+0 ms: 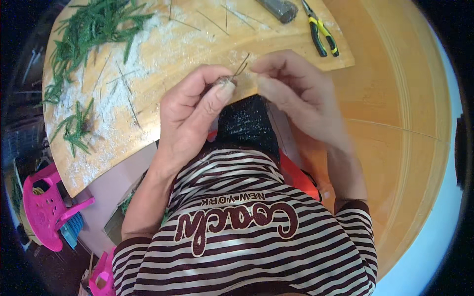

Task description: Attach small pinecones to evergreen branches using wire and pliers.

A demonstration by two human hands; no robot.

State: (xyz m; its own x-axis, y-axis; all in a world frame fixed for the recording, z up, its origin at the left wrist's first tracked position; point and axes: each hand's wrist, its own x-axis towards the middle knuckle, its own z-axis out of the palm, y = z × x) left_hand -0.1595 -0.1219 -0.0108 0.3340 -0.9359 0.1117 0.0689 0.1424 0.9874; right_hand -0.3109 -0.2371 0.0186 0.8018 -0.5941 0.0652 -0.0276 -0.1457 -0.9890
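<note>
Over the near edge of the wooden table [276,54], the left hand [190,106] pinches a small brown piece [223,79] between thumb and forefinger. Two thin ends stick out of that pinch, slanting up toward the far edge. Just beside it, the right hand [302,93] is raised with its fingers curled and its thumb and forefinger close together; they are blurred, so I cannot tell whether anything sits between them.

White flakes [111,111] are scattered over the left part of the table. Green sprigs [94,34] lie heaped toward the far left corner, and a smaller green sprig [75,129] lies apart near the left edge. Thin dark wires [213,22] are strewn toward the far edge, with others at the left among the flakes. Pliers [316,37] with yellow and black handles lie along the right edge, near the near right corner. Left of them is a dark wrapped bundle [280,9].
</note>
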